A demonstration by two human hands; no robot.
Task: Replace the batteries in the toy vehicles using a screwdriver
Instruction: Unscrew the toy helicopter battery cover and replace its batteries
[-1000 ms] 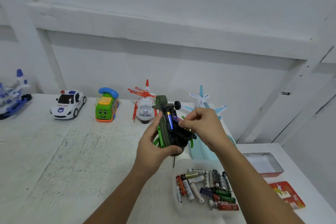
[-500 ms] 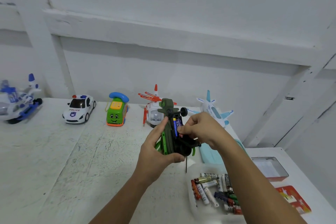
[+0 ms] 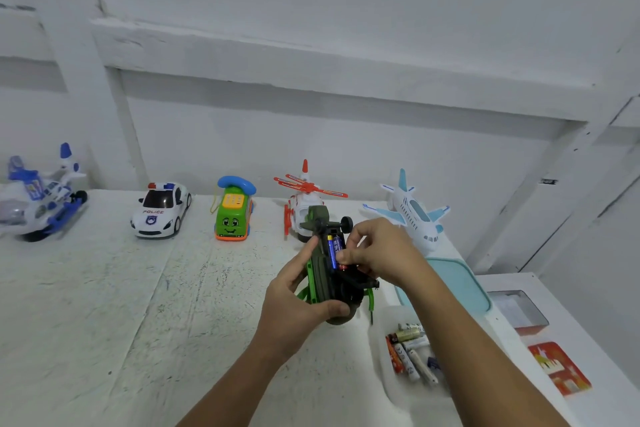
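Note:
My left hand [image 3: 294, 305] grips a dark green toy helicopter [image 3: 329, 274] held belly-up above the table. Its battery bay is uncovered and shows blue batteries [image 3: 334, 248]. My right hand [image 3: 381, 253] has curled fingers on a battery in the bay, with the thumb against it. A clear tray [image 3: 381, 357] of several loose batteries [image 3: 408, 350] lies by my right forearm. No screwdriver is visible.
Along the back of the white table [image 3: 138, 305] stand a blue-white plane [image 3: 38, 198], a police car [image 3: 161, 210], a green phone car [image 3: 233, 210], a red-white helicopter [image 3: 304, 198] and a light blue airliner [image 3: 414, 215]. A teal lid [image 3: 460, 284], an open tin [image 3: 519, 312] and a red card [image 3: 559, 367] lie right.
The view has swung to the left and down a little. My right fingers have pushed the battery further down into the bay. My left hand keeps the same hold.

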